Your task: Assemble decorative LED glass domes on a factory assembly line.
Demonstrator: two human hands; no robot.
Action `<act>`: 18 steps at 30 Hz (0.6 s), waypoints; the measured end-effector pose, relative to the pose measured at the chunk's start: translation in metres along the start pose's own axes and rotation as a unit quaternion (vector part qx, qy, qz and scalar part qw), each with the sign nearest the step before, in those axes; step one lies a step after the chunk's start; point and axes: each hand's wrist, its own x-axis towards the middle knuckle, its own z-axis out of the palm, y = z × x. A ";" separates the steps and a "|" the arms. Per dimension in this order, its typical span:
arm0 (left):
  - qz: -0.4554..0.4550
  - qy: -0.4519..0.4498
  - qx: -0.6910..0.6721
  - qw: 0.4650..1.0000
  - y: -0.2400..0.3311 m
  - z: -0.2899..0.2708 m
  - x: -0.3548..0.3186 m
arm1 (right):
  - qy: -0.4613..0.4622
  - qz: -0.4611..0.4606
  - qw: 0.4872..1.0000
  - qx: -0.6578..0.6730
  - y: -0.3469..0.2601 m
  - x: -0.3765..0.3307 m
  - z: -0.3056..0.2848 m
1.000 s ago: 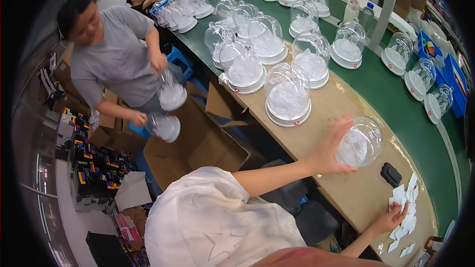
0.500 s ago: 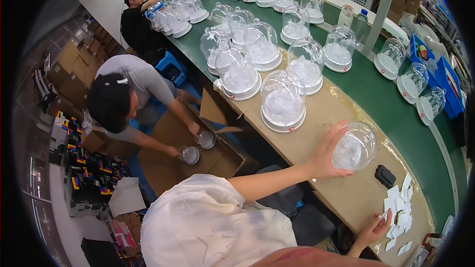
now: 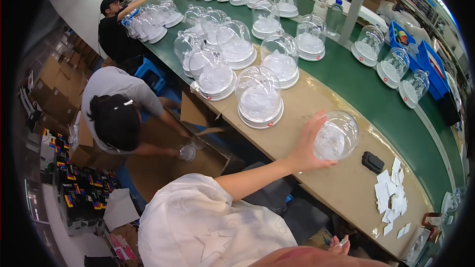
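Note:
My left hand (image 3: pixel 308 146) is wrapped round a clear dome (image 3: pixel 342 132) with a white, crystal-like filling, tipped over above the brown bench top. Low in the picture, at the bench's near edge, my right hand (image 3: pixel 338 246) is closed with fingertips pinched on what looks like a small white card (image 3: pixel 342 242). A loose pile of white cards (image 3: pixel 392 195) lies on the bench, with a small black device (image 3: pixel 372 162) beside it. The nearest standing dome (image 3: pixel 259 98), upright on a round white base, is to the left of my left hand.
Several more domes (image 3: pixel 233 43) crowd the bench and the green conveyor belt (image 3: pixel 396 123). Blue bins (image 3: pixel 433 69) and a bottle (image 3: pixel 335 17) stand beyond. At left, one co-worker (image 3: pixel 116 113) bends over an open carton (image 3: pixel 163 165) with domes; another (image 3: pixel 118 32) reaches across the belt.
My right hand has drawn back from the card pile toward me, a small white piece in its fingers. My left hand still holds the dome. The nearer co-worker has leaned lower into the carton.

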 end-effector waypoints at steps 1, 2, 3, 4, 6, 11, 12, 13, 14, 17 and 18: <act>0.000 0.006 0.009 1.000 0.001 0.001 0.000 | -0.010 -0.008 0.999 -0.035 0.002 -0.003 0.002; 0.000 0.004 0.004 1.000 0.002 0.000 0.000 | 0.069 -0.057 0.996 -0.016 0.008 -0.004 0.022; 0.001 0.006 0.008 1.000 0.001 0.000 -0.001 | 0.074 -0.055 0.996 -0.018 -0.005 -0.009 0.039; 0.003 0.007 0.011 1.000 0.000 0.000 -0.001 | 0.063 -0.070 0.981 0.170 -0.020 -0.016 0.057; 0.002 -0.005 0.004 1.000 -0.003 0.008 -0.001 | 0.048 -0.064 0.935 0.344 -0.044 -0.015 0.078; 0.008 -0.023 0.030 0.999 -0.006 0.003 -0.002 | -0.062 -0.132 0.935 0.324 -0.076 0.020 0.115; 0.008 -0.022 0.061 0.998 -0.004 0.001 0.000 | -0.087 -0.155 0.915 0.363 -0.087 0.025 0.123; 0.010 -0.020 0.092 0.996 -0.002 -0.003 0.001 | -0.121 -0.154 0.897 0.396 -0.098 0.029 0.130; 0.001 -0.034 0.071 0.997 0.000 -0.003 0.000 | -0.158 -0.140 0.883 0.420 -0.109 0.033 0.136; -0.009 -0.025 0.079 0.996 0.000 -0.001 0.002 | -0.202 -0.144 0.882 0.400 -0.141 0.034 0.142; -0.046 -0.014 -0.006 0.999 0.000 -0.004 0.002 | -0.202 -0.154 0.879 0.404 -0.148 0.029 0.144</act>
